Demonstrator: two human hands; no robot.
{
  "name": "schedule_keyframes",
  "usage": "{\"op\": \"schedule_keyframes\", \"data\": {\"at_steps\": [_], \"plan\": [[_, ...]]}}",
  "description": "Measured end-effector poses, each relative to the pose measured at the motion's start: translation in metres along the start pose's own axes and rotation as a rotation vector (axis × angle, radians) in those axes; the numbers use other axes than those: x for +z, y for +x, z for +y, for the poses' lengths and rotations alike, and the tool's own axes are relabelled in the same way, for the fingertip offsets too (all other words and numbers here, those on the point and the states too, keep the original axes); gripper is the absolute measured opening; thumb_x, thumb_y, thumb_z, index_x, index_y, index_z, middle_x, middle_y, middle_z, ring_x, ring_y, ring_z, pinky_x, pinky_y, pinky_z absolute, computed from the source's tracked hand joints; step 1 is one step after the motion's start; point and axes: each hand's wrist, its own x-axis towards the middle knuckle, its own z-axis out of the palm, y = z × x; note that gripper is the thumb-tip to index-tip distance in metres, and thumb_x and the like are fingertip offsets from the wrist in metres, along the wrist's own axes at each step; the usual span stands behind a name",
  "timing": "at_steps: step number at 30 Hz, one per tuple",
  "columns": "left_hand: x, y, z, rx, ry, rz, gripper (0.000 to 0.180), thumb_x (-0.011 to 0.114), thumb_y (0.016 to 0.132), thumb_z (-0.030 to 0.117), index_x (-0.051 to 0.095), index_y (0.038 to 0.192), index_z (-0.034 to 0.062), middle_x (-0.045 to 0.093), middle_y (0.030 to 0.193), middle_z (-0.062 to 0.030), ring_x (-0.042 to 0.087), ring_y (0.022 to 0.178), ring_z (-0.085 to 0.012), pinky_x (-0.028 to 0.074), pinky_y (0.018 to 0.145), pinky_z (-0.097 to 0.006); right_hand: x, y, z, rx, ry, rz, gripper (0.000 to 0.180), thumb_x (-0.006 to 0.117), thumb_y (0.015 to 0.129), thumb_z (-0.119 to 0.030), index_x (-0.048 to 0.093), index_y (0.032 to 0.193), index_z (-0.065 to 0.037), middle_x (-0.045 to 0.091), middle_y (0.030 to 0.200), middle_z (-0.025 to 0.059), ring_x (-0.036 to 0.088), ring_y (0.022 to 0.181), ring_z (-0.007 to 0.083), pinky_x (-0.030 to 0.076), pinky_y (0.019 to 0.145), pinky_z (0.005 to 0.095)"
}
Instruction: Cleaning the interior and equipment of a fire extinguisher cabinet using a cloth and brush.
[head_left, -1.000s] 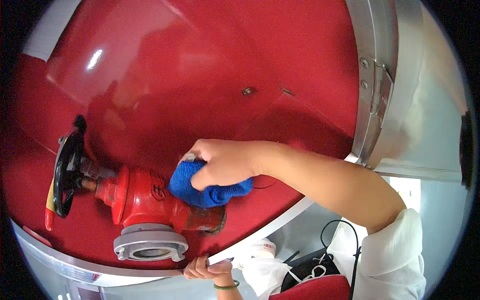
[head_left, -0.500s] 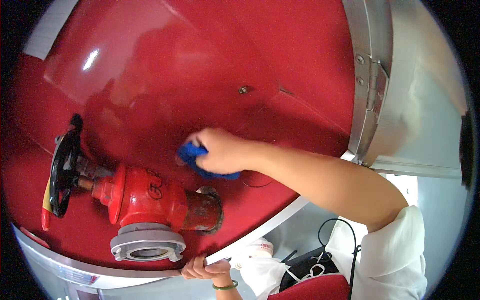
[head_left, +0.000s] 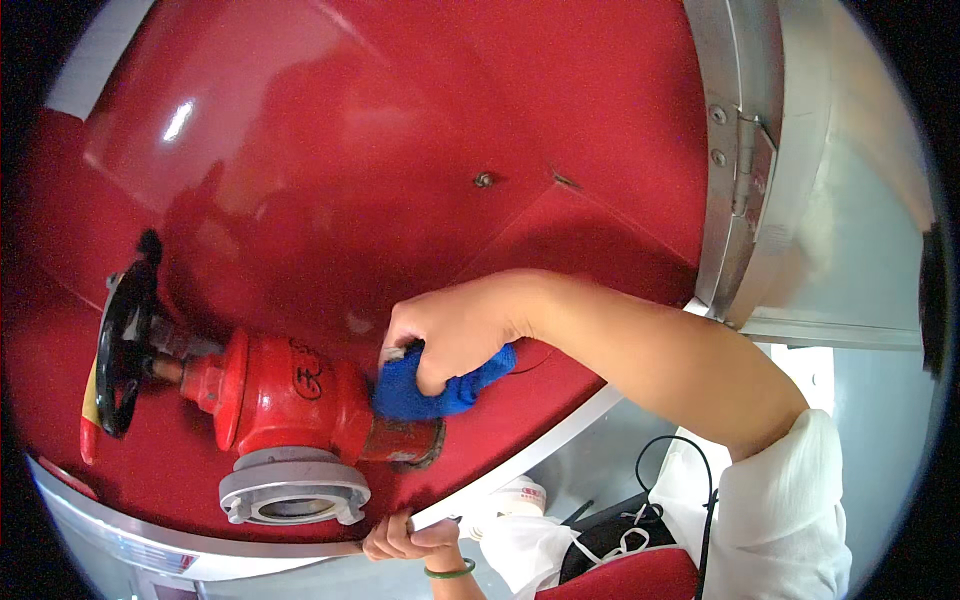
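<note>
My right hand (head_left: 455,335) is closed round a crumpled blue cloth (head_left: 425,388). The cloth lies close to the valve's outlet pipe, beside the valve body; whether it touches the valve I cannot tell. A red hydrant valve (head_left: 300,395) sits inside a red-lined cabinet, with a black handwheel (head_left: 125,345) on its left and a grey metal hose coupling (head_left: 293,490) at its lower end. Below and to the right of that coupling, my left hand (head_left: 412,538), with a green bangle at the wrist, has its fingers wrapped over the cabinet's pale front edge (head_left: 515,465).
Red panels (head_left: 380,150) form the cabinet's inside, with a small bolt (head_left: 484,180) in the back one. A metal hinge (head_left: 742,165) joins the frame and door at right. Below the front edge is a white round object (head_left: 522,494). A black cable hangs over my clothing.
My right hand has moved down and slightly right with the blue cloth, from the back panel toward the valve's pipe. My left hand has stayed on the edge.
</note>
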Motion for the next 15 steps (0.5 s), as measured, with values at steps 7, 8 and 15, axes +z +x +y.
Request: {"op": "schedule_keyframes", "data": {"at_steps": [7, 8, 15], "plan": [[-0.003, 0.002, 0.001, -0.002, -0.016, -0.03, 0.042, 0.021, 0.094, 0.03, 0.048, 0.073, 0.0058, 0.045, 0.069, -0.0071, 0.041, 0.069, -0.0233, 0.029, 0.074, -0.038, -0.01, 0.008, 0.0, 0.187, -0.256, 0.252, 0.031, 0.055, 0.065, -0.006, 0.064, 0.095, -0.001, 0.062, 0.071, 0.0115, 0.058, 0.064, 0.0227, 0.047, 0.058, 0.0349], [-0.003, 0.003, 0.003, -0.026, -0.023, -0.043, 0.042, 0.02, 0.094, 0.031, 0.048, 0.073, 0.0061, 0.044, 0.069, -0.007, 0.04, 0.069, -0.0231, 0.029, 0.074, -0.037, -0.007, 0.014, 0.003, -0.076, -0.345, 0.54, 0.033, 0.055, 0.067, -0.006, 0.063, 0.098, -0.003, 0.061, 0.076, 0.0136, 0.058, 0.073, 0.0255, 0.047, 0.065, 0.0357], [-0.001, 0.002, 0.004, -0.051, -0.03, -0.024, 0.043, 0.02, 0.094, 0.032, 0.048, 0.072, 0.0067, 0.043, 0.068, -0.006, 0.04, 0.068, -0.0222, 0.029, 0.074, -0.037, 0.019, 0.015, 0.007, -0.382, -0.444, 0.527, 0.042, 0.058, 0.065, 0.004, 0.063, 0.106, -0.004, 0.053, 0.097, 0.0154, 0.051, 0.098, 0.0314, 0.04, 0.084, 0.0382]]}}
